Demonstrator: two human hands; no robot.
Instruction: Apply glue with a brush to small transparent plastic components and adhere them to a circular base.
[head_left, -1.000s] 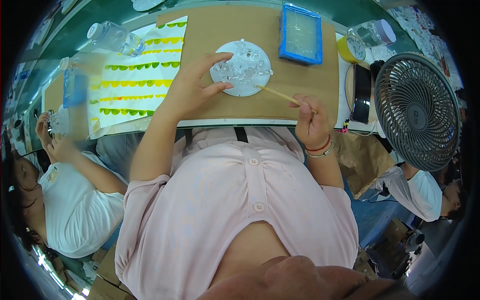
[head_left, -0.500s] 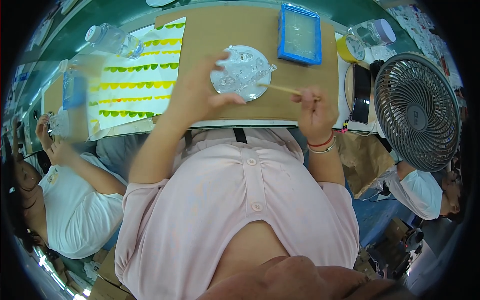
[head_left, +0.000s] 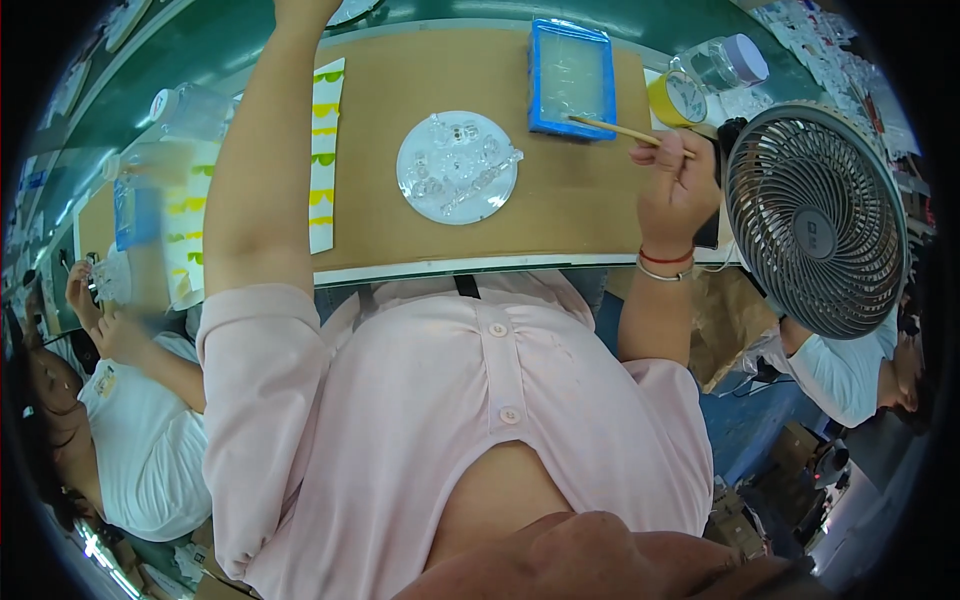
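Change: left arm (head_left: 262, 150) now stretches away past the table's far edge, hand out of view; grip unknowable.
Right hand (head_left: 672, 180): pinches wooden stick (head_left: 620, 130), tip in blue tray (head_left: 571, 76).
Clear disc (head_left: 458, 167): lies untouched mid-board.
Technique: dip lightly, avoiding drips.

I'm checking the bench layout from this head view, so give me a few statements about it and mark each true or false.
1. The right hand holds a thin wooden stick. True.
2. The stick's tip reaches the blue tray. True.
3. The round clear plate lies inside the blue tray. False: it lies on the brown mat, apart from the tray.
4. The left hand rests on the round plate. False: the left forearm stretches past the plate toward the far edge, and the hand is cut off at the top of the picture.
5. A grey fan stands to the person's right. True.
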